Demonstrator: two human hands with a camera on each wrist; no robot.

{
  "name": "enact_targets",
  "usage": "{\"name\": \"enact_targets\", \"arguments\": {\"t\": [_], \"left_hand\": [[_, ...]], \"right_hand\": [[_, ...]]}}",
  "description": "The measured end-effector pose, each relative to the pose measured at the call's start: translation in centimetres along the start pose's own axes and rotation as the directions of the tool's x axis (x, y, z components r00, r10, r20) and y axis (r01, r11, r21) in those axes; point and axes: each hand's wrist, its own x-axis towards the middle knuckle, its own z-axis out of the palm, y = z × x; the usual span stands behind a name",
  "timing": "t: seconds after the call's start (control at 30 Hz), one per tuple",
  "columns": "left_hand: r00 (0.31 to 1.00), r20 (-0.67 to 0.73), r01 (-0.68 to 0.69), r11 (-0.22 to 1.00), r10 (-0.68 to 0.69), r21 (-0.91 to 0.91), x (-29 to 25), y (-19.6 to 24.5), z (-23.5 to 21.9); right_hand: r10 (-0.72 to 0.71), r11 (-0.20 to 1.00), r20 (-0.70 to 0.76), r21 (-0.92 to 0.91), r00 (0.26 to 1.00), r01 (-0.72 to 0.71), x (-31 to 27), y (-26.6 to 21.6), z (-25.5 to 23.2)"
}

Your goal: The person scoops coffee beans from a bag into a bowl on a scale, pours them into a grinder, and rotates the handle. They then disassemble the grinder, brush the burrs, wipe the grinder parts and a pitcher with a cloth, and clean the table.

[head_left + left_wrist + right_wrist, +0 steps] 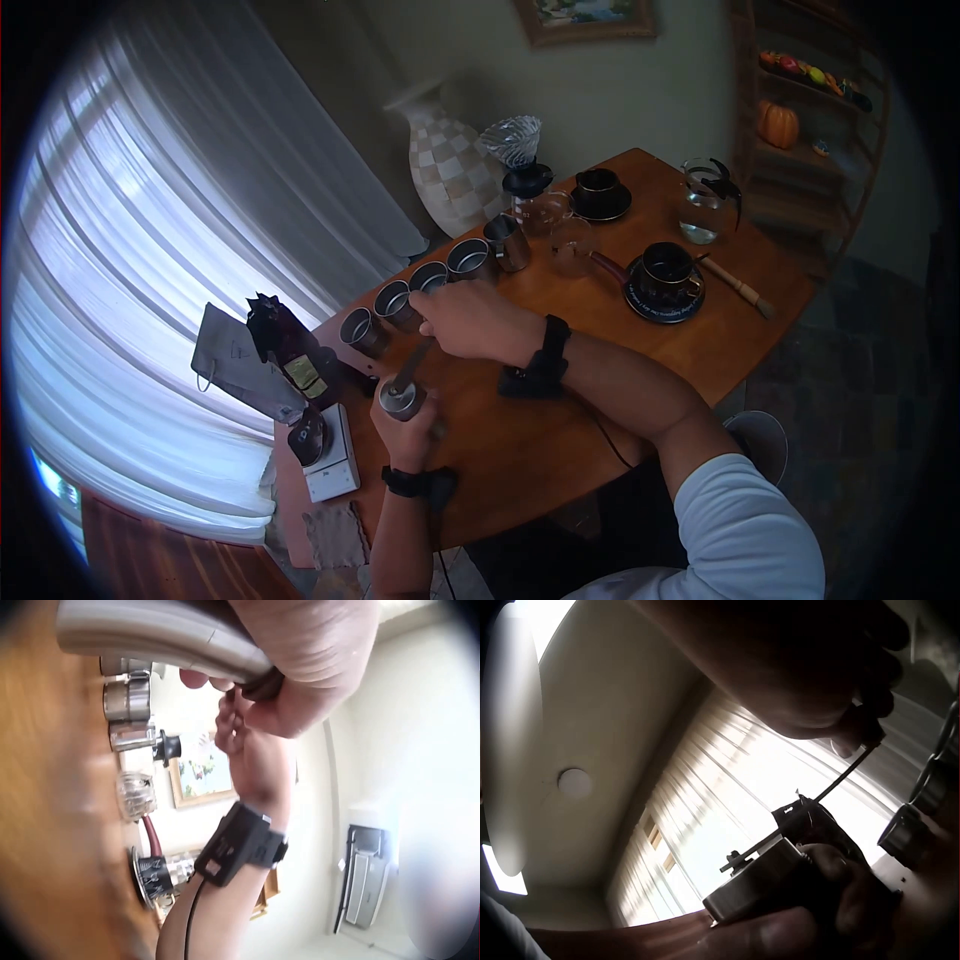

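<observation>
The grinder (402,402) was gripped in my left hand (407,440) above the bench (490,460), near the white scale (334,476), while my right hand (472,318) grasped the outer end of the crank (411,369). I judged this grinding; the next turn called for bracing the body.

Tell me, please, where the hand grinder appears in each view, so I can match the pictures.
Head: hand grinder, in the left hand, below and left of centre.
Left wrist: hand grinder, at the top, left of centre.
Right wrist: hand grinder, lower middle.
Shared landmark: metal cups; head, left of centre; left wrist, upper left; right wrist, right edge.
</observation>
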Motion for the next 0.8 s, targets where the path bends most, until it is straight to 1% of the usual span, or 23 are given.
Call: {"name": "enact_targets", "arguments": {"t": [0.03, 0.07, 0.1, 0.17, 0.2, 0.23, 0.27, 0.3, 0.33, 0.37, 0.4, 0.43, 0.5, 0.53, 0.57, 0.6, 0.63, 0.7, 0.73, 0.77, 0.8], "left_hand": [[1.0, -0.004, -0.003, 1.0, 0.003, 0.0, 0.6, -0.5, -0.8], [0.998, -0.065, 0.008, 0.999, -0.005, 0.05, 1.3, -1.6, -1.9], [0.992, -0.125, 0.024, 0.995, -0.011, 0.1, 1.9, -2.6, -2.8], [0.992, -0.123, 0.026, 0.994, -0.012, 0.109, 2.2, -3.0, -3.2], [0.992, -0.127, 0.01, 0.999, -0.003, 0.053, 2.1, -2.7, -2.8], [0.991, -0.131, -0.006, 1.0, 0.005, -0.004, 1.9, -2.6, -2.3], [0.992, -0.13, -0.004, 1.0, 0.003, -0.005, 1.4, -3.1, -1.8], [0.993, -0.115, -0.006, 1.0, 0.007, 0.001, 0.9, -3.6, -1.3], [0.997, -0.081, -0.017, 1.0, 0.018, 0.022, 0.5, -3.7, -0.8], [0.998, -0.039, -0.04, 0.998, 0.042, 0.049, 0.1, -3.8, -0.2], [0.997, 0.011, -0.071, 0.994, 0.071, 0.084, -0.3, -3.7, 0.3], [0.993, 0.066, -0.11, 0.987, 0.102, 0.117, -0.7, -3.5, 0.8], [0.969, 0.169, -0.212, 0.961, 0.183, 0.176, -1.3, -2.9, 1.7], [0.946, 0.226, -0.279, 0.941, 0.234, 0.194, -1.8, -2.4, 2.3], [0.925, 0.262, -0.33, 0.922, 0.274, 0.201, -1.8, -2.0, 2.7], [0.92, 0.278, -0.336, 0.92, 0.276, 0.199, -2.0, -1.4, 3.0], [0.918, 0.29, -0.334, 0.92, 0.269, 0.204, -2.2, -0.8, 3.1], [0.932, 0.296, -0.281, 0.933, 0.209, 0.226, -2.1, 0.0, 2.9], [0.94, 0.294, -0.246, 0.939, 0.172, 0.239, -2.0, 0.3, 2.7], [0.943, 0.321, -0.179, 0.947, 0.087, 0.267, -1.9, 0.5, 2.3], [0.956, 0.278, -0.171, 0.949, 0.095, 0.266, -1.7, 0.6, 2.0]], "right_hand": [[-0.035, 0.998, 0.022, -0.048, 0.999, 0.036, -0.6, -0.6, -0.6], [-0.068, 0.993, 0.045, -0.095, 0.997, 0.072, -1.2, -1.4, -1.1], [-0.072, 0.993, 0.045, -0.094, 0.996, 0.076, -1.8, -2.4, -1.6], [-0.2, 0.962, 0.166, -0.152, 0.966, 0.225, -3.4, -4.6, -2.4], [-0.199, 0.962, 0.167, -0.152, 0.966, 0.225, -4.0, -5.6, -2.6], [-0.274, 0.949, 0.264, -0.083, 0.925, 0.304, -4.5, -6.6, -2.7], [-0.347, 0.928, 0.353, -0.005, 0.869, 0.373, -4.9, -7.3, -2.4], [-0.346, 0.928, 0.353, -0.006, 0.869, 0.372, -5.4, -7.8, -1.8], [-0.46, 0.882, 0.258, 0.028, 0.849, 0.47, -5.8, -8.2, -0.9], [-0.566, 0.823, 0.158, 0.052, 0.809, 0.565, -6.1, -8.7, -0.1], [-0.591, 0.804, 0.173, 0.056, 0.788, 0.592, -5.6, -9.2, 0.6], [-0.597, 0.8, 0.18, 0.061, 0.781, 0.597, -5.5, -9.1, 0.7], [-0.54, 0.837, 0.169, 0.212, 0.824, 0.505, -4.6, -8.9, 0.2], [-0.556, 0.827, 0.183, 0.214, 0.811, 0.519, -4.2, -8.8, 0.4], [-0.52, 0.845, 0.087, 0.196, 0.85, 0.497, -3.8, -8.3, 1.0], [-0.479, 0.862, -0.009, 0.182, 0.878, 0.473, -3.3, -7.7, 1.4], [-0.502, 0.852, 0.015, 0.181, 0.865, 0.491, -2.7, -7.1, 1.2], [-0.294, 0.929, -0.043, 0.223, 0.955, 0.296, -1.2, -5.3, 0.2], [-0.243, 0.949, -0.079, 0.187, 0.967, 0.254, -0.6, -4.3, 0.2], [-0.198, 0.965, -0.112, 0.152, 0.974, 0.213, -0.2, -3.2, 0.2], [-0.148, 0.983, -0.097, 0.096, 0.984, 0.157, 0.3, -1.9, 0.1]]}}
